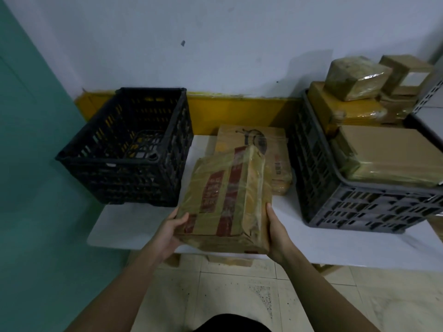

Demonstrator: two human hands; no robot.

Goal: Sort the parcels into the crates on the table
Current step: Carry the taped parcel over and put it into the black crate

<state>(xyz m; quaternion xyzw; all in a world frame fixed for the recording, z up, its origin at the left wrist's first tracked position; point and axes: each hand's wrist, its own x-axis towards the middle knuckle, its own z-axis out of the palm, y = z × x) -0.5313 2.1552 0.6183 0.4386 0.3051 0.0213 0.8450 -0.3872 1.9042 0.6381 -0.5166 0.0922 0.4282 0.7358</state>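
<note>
Brown taped parcel (225, 200) was held over the bench (134, 226), left hand (171, 232) and right hand (275, 232) gripping its near corners. Black crate (127, 149) stood left of parcel, grey crate (347, 188), piled with parcels, right of it. Flat box (268, 144) lay just behind parcel.

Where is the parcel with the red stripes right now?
In the head view, the red-striped parcel is centre frame, held between left hand and right hand at the table's front edge, between the black crate and grey crate.
</note>
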